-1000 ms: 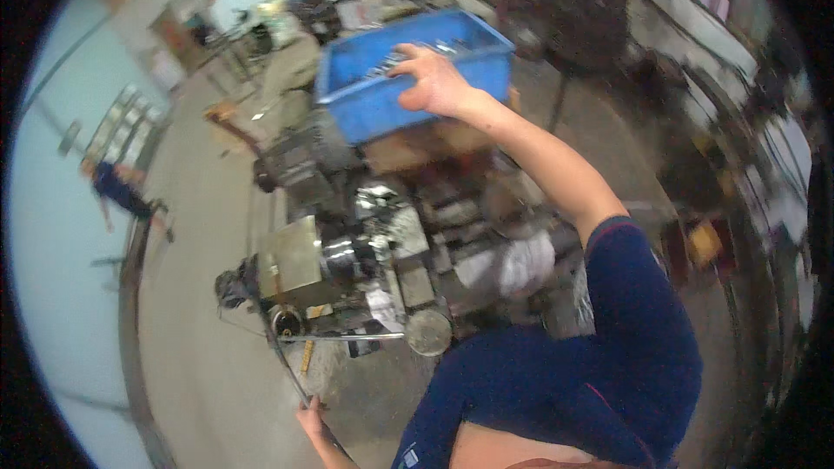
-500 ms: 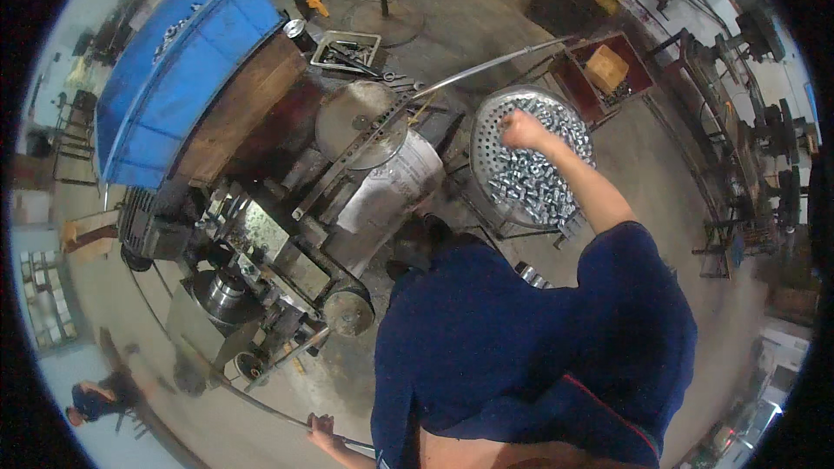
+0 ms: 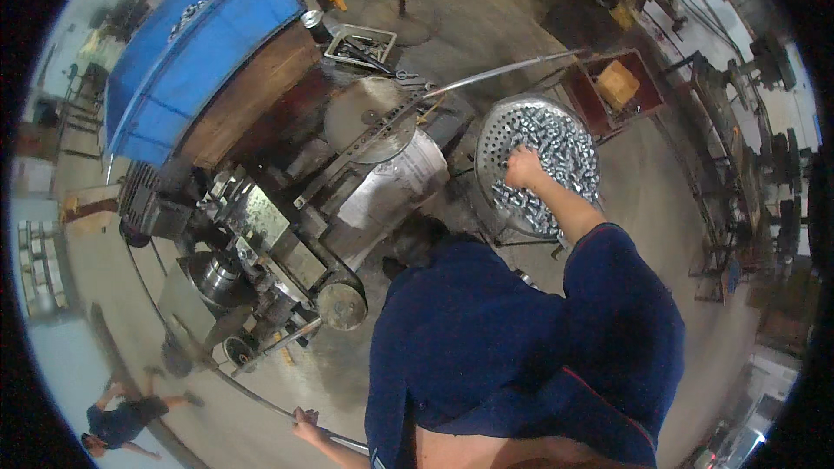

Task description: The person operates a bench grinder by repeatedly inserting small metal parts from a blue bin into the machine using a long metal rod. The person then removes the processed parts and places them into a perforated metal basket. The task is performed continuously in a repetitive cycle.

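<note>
My right hand (image 3: 522,168) is over a round perforated metal tray (image 3: 492,149), its fingers curled and closed near the left part of the heap. Whatever the fingers hold, if anything, is hidden. Small shiny cylindrical metal pieces (image 3: 569,152) fill most of the tray. Low at the left, my left hand (image 3: 306,424) is wrapped round a long thin metal rod (image 3: 252,394), which runs up toward a machine (image 3: 269,247) with metal blocks and a round chuck.
A large blue bin (image 3: 208,61) stands at the upper left. Tools lie in a pale tray (image 3: 360,45). A slanted metal bar (image 3: 504,68) reaches toward a red-brown box (image 3: 595,104). Another person (image 3: 130,421) is at the lower left.
My right hand has moved slightly nearer to me over the metal pieces. The left hand keeps its hold on the rod. The other person's posture has changed, and the view has shifted slightly.
</note>
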Motion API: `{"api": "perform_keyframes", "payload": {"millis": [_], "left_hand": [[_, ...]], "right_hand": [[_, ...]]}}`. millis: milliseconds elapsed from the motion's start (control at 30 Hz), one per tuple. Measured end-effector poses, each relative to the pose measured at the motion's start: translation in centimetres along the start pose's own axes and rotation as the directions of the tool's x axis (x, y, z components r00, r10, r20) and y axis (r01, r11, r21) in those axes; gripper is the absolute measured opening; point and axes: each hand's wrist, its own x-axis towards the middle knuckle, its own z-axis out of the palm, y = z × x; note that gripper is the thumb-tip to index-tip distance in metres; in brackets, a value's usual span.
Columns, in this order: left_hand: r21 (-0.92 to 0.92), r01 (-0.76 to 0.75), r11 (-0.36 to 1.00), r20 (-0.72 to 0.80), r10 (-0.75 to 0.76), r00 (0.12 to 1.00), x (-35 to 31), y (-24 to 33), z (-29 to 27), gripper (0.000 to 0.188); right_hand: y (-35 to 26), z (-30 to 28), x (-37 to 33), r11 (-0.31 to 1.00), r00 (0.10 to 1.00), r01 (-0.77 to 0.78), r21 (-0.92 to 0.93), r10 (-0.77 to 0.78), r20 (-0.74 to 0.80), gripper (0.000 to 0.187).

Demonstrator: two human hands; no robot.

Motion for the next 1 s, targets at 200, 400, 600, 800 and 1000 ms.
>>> {"api": "perform_keyframes", "payload": {"millis": [200, 400, 600, 800, 1000], "left_hand": [[-0.080, -0.085, 0.993, -0.096, 0.078, 0.992, -1.2, -0.4, 0.4, 0.024], [-0.140, -0.070, 0.988, -0.055, 0.063, 0.996, -0.5, 1.0, 1.1, 0.014], [-0.131, -0.087, 0.988, -0.123, 0.071, 0.990, -0.3, -1.5, 0.3, 0.020], [0.565, -0.093, 0.820, -0.318, 0.320, 0.893, -5.5, 1.3, 1.5, 0.034], [0.481, -0.003, 0.877, -0.341, 0.191, 0.920, -9.3, -1.6, 0.8, 0.032]], "right_hand": [[-0.1, 0.8, 1.9, 0.963, 0.927, 0.255, 0.084, -0.218, -0.305, 0.032], [-13.4, -12.3, -3.6, 0.602, 0.617, 0.748, 0.278, -0.478, -0.625, 0.030], [-34.0, -22.4, -9.2, -0.008, 0.009, 1.000, 0.023, -0.770, -0.638, 0.038], [-46.1, -24.1, -9.9, 0.252, 0.158, 0.898, -0.360, -0.950, -0.271, 0.034], [-48.9, -23.1, -7.9, 0.326, 0.269, 0.893, -0.309, -0.939, -0.214, 0.033]]}}
